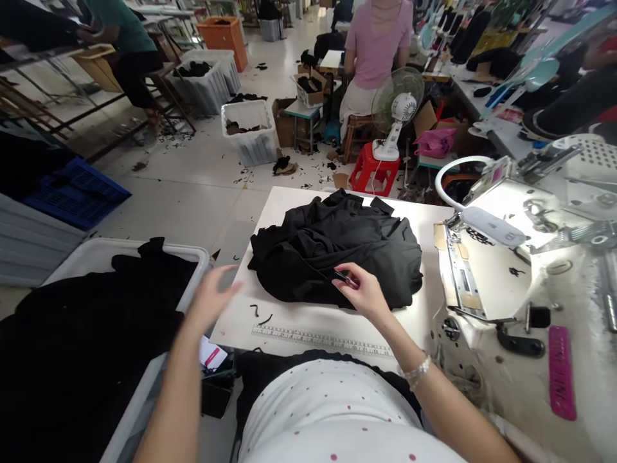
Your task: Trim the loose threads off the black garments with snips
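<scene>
A heap of black fabric (337, 251) lies on the white worktable (284, 212) in front of me. My right hand (362, 290) rests at the heap's near edge, its fingers pinched on a small dark tool, likely thread snips (345, 278). My left hand (212, 297) hovers over the table's left corner, blurred by motion, fingers apart and holding nothing. Between my hands lie two short black scraps (260, 315) and a printed ruler strip (322, 339) along the table's near edge.
A sewing machine (540, 257) with a lit lamp stands at the right. A white bin (120, 257) full of black cloth sits at my left. Ahead, a person in pink sits by a small fan (400, 109) on a red stool; bins and boxes dot the floor.
</scene>
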{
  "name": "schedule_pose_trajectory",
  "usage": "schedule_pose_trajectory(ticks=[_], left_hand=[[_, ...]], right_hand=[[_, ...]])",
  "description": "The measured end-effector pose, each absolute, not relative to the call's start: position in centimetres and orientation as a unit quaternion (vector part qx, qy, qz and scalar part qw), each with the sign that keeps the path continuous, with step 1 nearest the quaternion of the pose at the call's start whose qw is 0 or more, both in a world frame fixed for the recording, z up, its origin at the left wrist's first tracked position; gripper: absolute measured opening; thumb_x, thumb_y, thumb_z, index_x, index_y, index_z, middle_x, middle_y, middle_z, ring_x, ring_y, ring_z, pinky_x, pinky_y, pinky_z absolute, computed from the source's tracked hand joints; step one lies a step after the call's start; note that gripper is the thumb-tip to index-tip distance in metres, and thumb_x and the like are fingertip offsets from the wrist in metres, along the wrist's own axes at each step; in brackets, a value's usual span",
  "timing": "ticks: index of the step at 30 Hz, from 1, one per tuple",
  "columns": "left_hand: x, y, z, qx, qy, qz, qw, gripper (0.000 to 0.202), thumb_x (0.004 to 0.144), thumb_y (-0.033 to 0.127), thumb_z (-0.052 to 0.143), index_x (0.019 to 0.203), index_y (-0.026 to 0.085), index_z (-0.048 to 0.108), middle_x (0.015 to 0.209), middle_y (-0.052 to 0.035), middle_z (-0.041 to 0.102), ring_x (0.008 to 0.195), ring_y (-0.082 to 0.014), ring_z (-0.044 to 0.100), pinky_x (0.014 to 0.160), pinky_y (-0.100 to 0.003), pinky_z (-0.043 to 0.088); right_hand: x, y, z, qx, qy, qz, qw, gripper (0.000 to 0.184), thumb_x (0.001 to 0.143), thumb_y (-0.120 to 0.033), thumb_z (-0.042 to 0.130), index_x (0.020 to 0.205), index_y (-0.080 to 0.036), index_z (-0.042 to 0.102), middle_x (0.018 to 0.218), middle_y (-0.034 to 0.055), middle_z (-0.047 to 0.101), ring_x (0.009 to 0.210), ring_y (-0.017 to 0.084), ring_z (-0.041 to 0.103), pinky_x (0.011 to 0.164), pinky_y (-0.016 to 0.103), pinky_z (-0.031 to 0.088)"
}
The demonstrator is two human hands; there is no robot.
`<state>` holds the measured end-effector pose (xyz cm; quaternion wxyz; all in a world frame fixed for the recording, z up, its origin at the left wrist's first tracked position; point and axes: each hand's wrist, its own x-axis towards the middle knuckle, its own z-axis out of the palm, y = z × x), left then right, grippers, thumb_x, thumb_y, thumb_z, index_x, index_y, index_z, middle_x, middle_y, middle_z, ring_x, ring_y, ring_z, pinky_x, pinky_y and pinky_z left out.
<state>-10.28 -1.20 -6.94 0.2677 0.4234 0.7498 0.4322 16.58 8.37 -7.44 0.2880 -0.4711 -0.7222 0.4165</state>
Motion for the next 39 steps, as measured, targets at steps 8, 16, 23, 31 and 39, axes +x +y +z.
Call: schedule_pose_trajectory(ticks=[8, 16, 23, 31, 39], left_hand=[[0.5, 0.6, -10.0, 0.548, 0.696, 0.325, 0.332, 0.011, 0.071, 0.021, 0.052, 0.065, 0.019, 0.043, 0.055, 0.0061, 0.039, 0.052, -0.01, 0.038, 0.054, -0.021, 0.027], [-0.9, -2.6, -6.8, 0.603, 0.629, 0.314, 0.377, 0.019, 0.075, 0.019, 0.042, 0.061, 0.019, 0.031, 0.065, 0.0028, 0.039, 0.062, -0.0111, 0.038, 0.06, -0.021, 0.031], [-5.0, -2.3, -6.3, 0.449, 0.668, 0.451, 0.386, 0.024, 0.071, 0.024, 0.048, 0.063, 0.02, 0.026, 0.081, -0.001, 0.05, 0.079, -0.0133, 0.048, 0.072, -0.022, 0.037], [-2.6, -2.2, -8.1, 0.45, 0.658, 0.3, 0.523, 0.034, 0.077, 0.042, 0.048, 0.103, 0.023, 0.041, 0.058, 0.0079, 0.039, 0.05, -0.0099, 0.042, 0.051, -0.02, 0.034], [-3.0, -1.1, -10.7, 0.574, 0.696, 0.158, 0.401, 0.028, 0.078, 0.039, 0.045, 0.1, 0.023, 0.052, 0.084, -0.0012, 0.058, 0.079, -0.0188, 0.055, 0.071, -0.028, 0.039]], right_hand=[[11.8, 9.2, -6.4, -0.459, -0.762, 0.402, 0.216, 0.019, 0.065, -0.036, 0.067, 0.074, -0.019, 0.063, 0.06, -0.0008, 0.053, 0.058, 0.014, 0.049, 0.054, 0.024, 0.031], [16.4, 8.4, -3.7, -0.372, -0.434, 0.707, 0.417, 0.033, 0.062, -0.042, 0.067, 0.066, -0.02, 0.044, 0.046, -0.0111, 0.022, 0.036, 0.003, 0.015, 0.036, 0.018, 0.015], [22.6, 5.2, -5.6, -0.484, -0.212, 0.666, 0.526, 0.049, 0.056, -0.036, 0.075, 0.058, -0.019, 0.03, 0.04, -0.0126, 0.019, 0.033, 0.001, 0.016, 0.032, 0.015, 0.018], [21.4, 2.5, -9.9, -0.605, -0.438, 0.495, 0.444, 0.03, 0.063, -0.03, 0.069, 0.083, -0.017, 0.051, 0.052, -0.0091, 0.037, 0.046, 0.006, 0.034, 0.043, 0.017, 0.029], [15.0, 3.4, -8.6, -0.42, -0.675, 0.548, 0.262, 0.016, 0.081, -0.022, 0.048, 0.083, -0.016, 0.063, 0.079, 0.0044, 0.066, 0.077, 0.017, 0.061, 0.071, 0.026, 0.043]])
